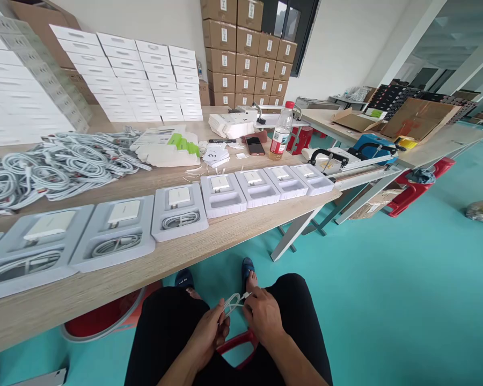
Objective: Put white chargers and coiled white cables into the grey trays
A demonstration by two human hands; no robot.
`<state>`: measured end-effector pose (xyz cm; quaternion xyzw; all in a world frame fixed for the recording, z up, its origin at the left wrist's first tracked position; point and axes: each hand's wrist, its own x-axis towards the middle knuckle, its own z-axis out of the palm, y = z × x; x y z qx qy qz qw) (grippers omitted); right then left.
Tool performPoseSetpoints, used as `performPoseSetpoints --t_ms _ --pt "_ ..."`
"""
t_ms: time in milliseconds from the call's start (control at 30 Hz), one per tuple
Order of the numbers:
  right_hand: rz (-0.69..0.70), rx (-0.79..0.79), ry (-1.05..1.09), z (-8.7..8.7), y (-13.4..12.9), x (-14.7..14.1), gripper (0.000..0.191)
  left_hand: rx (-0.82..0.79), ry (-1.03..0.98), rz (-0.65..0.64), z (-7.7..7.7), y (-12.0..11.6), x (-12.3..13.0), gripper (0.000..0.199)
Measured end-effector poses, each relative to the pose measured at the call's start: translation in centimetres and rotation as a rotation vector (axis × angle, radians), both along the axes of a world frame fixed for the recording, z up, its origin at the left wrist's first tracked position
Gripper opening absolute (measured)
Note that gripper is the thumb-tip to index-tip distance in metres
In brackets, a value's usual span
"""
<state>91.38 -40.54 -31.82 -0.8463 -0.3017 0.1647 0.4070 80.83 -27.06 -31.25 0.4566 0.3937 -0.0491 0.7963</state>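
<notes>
A white cable (pixel 234 304) is held above my lap between both hands. My left hand (pixel 213 328) has its fingers wrapped round the coiled part. My right hand (pixel 262 313) pinches the cable close to its connector end. In front of me, several white trays stand in a row along the table edge, each with a white charger in its upper compartment. The tray (pixel 180 212) before me also has a coiled cable (pixel 181 220) in its lower compartment, as do those to its left. In the tray (pixel 224 196) to its right, and those beyond, the lower compartment holds no cable.
A heap of cables (pixel 68 166) lies at the left of the table (pixel 177 256). Behind are stacked white boxes (pixel 124 75), a bottle (pixel 280 131) and a phone (pixel 255 146). Metal clamps (pixel 330 158) stand at the right. A red bucket (pixel 100 319) is under the table.
</notes>
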Motion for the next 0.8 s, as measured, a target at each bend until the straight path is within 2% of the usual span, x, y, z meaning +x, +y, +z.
performPoseSetpoints --t_ms 133,367,533,667,767,800 --pt "-0.078 0.119 0.332 -0.5 0.2 -0.9 0.017 0.015 0.033 -0.031 -0.4 -0.1 0.1 0.055" --pt "-0.157 0.322 0.576 -0.7 0.8 -1.1 0.031 -0.085 0.037 -0.109 -0.3 -0.4 0.5 0.049" --pt "-0.116 0.348 0.712 -1.2 1.1 -1.1 0.041 -0.144 0.033 -0.112 -0.1 -0.2 0.3 0.050" --pt "-0.081 0.306 0.707 -1.4 1.1 -1.4 0.032 -0.173 0.030 -0.112 -0.1 0.1 0.1 0.051" --pt "-0.153 0.271 0.497 -1.2 1.0 -1.2 0.012 -0.161 0.015 -0.107 -0.1 0.3 0.1 0.052" --pt "-0.181 0.257 0.388 -1.1 0.8 -1.0 0.018 -0.146 0.006 -0.106 -0.1 0.3 0.1 0.051"
